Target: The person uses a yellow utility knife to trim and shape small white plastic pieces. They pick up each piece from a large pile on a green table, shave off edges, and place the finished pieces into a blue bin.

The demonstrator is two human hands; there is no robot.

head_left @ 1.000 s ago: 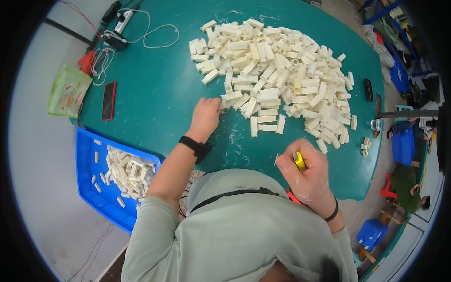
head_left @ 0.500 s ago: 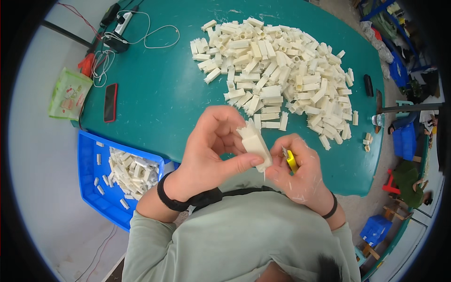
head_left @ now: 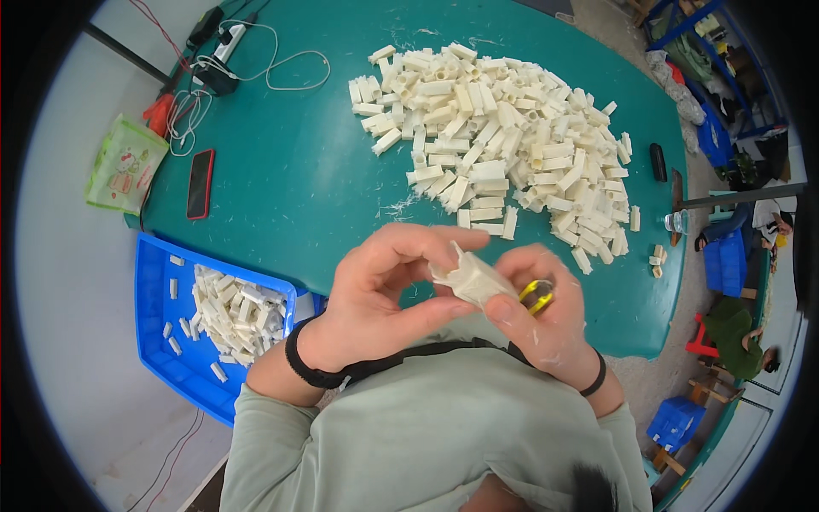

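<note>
Between my hands is a cream-white rectangular plastic tube [head_left: 474, 278] with a ragged left end, tilted down to the right. My left hand [head_left: 382, 286] curls loosely about its ragged end, thumb along the lower side and fingers behind. My right hand [head_left: 550, 320] has its thumb against the tube's other end. That same hand grips a small yellow-handled cutter [head_left: 537, 295] in its curled fingers; the blade cannot be made out. Beyond my hands a big heap of similar tubes [head_left: 503, 128] covers part of the green table [head_left: 281, 162].
At the left, below table level, a blue bin [head_left: 162, 363] holds more white pieces. A red-edged phone [head_left: 200, 183], a green bag [head_left: 126, 166] and a power strip [head_left: 229, 43] with cables lie along the left edge. A black object [head_left: 658, 162] sits at the right edge.
The tube has turned from steep to a flatter slant. My right hand has come up against its right end, and my left fingers have loosened and spread. The view has shifted slightly.
</note>
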